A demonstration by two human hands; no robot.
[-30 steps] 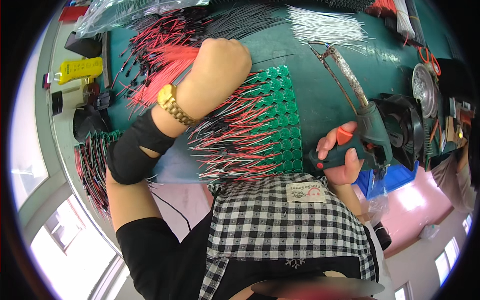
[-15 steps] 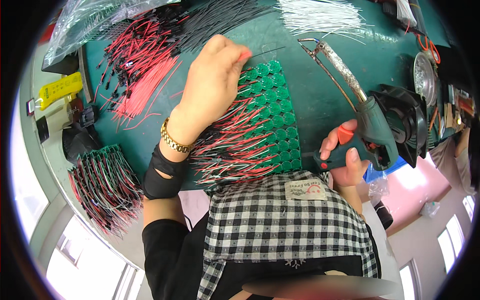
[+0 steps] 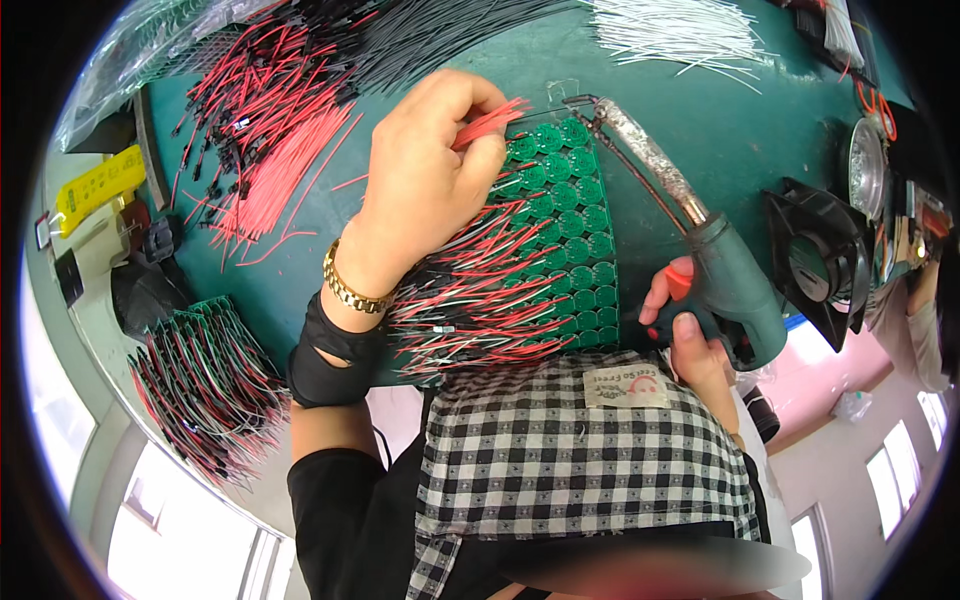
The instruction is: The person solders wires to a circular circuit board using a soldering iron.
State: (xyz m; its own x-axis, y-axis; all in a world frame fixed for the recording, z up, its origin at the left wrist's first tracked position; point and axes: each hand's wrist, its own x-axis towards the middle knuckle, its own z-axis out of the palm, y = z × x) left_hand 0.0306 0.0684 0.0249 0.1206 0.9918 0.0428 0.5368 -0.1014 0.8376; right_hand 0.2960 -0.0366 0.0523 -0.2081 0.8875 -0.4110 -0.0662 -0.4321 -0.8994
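My left hand point(image 3: 425, 165) is closed around a small bundle of red wires point(image 3: 492, 124) above the far left corner of a panel of round green circuit boards point(image 3: 578, 222). A thin dark strand runs right from these fingers toward the soldering gun's tip; whether they touch I cannot tell. In my right hand point(image 3: 692, 335) is the soldering gun point(image 3: 735, 275), with a teal body, a red trigger and a stained metal barrel. Its tip hangs over the panel's far edge. Red, white and black wires point(image 3: 480, 290) lie across the panel's left and near rows.
Piles of red wires point(image 3: 285, 170), black wires point(image 3: 430, 40) and white wires point(image 3: 675, 35) lie at the back. A black fan point(image 3: 820, 260) stands right, near a metal dish point(image 3: 865, 165). Wired boards point(image 3: 205, 385) hang at the left table edge. Another person's arm point(image 3: 915, 310) shows far right.
The soldering gun's tip has moved left and down, closer to my left fingers and the panel. My left hand has turned, bringing the red bundle into sight. The whole view has shifted slightly.
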